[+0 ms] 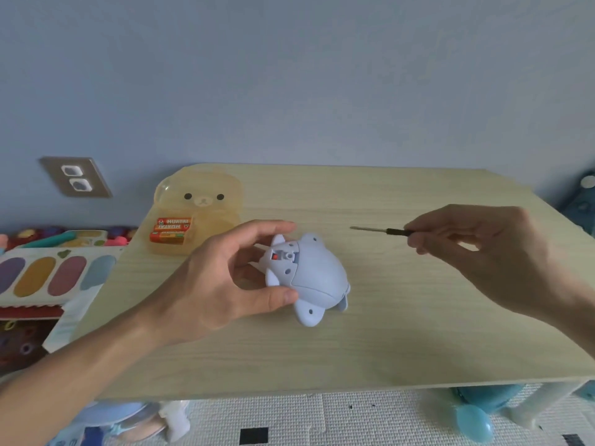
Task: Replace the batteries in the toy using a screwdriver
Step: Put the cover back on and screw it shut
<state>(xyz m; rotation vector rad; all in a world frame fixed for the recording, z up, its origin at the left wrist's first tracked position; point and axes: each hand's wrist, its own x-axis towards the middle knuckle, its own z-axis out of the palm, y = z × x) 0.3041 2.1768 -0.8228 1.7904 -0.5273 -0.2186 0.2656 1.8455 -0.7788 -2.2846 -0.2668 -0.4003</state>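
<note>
Head view, toy (310,278) between left fingers (267,228), screwdriver (383,231) pinched in right fingers (418,235)

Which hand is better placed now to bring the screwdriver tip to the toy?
The right hand: it already holds the screwdriver, tip toward the toy. The left hand steadies the toy.
</note>
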